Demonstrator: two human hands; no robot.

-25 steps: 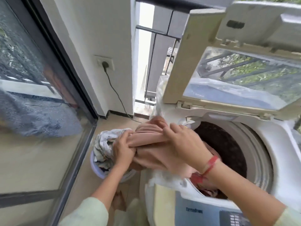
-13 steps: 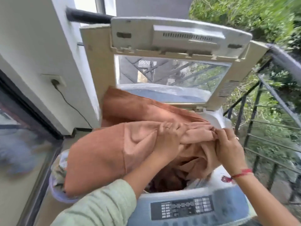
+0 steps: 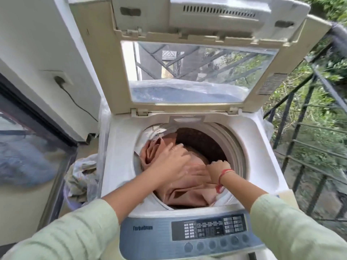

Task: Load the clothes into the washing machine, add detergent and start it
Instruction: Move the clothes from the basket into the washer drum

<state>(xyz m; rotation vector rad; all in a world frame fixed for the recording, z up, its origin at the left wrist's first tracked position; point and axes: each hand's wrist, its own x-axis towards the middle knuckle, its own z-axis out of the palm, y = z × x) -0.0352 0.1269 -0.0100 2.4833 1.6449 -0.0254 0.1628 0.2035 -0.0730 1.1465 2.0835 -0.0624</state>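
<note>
As the lid [image 3: 206,21] of the top-load washing machine [image 3: 120,166] stands open across the upper frame, a brown cloth [image 3: 187,194] lies bunched in the drum [image 3: 206,141], ctr frame. L hand [image 3: 172,162] presses it w/ fingers spread flat; R hand [image 3: 217,169], just beside, has fingers curled into the fabric. More clothes [image 3: 80,175] fill a tub [image 3: 72,202], lower left, beside the machine.

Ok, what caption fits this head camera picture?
Left hand and right hand stuff peach cloth into the open washing machine.
</note>
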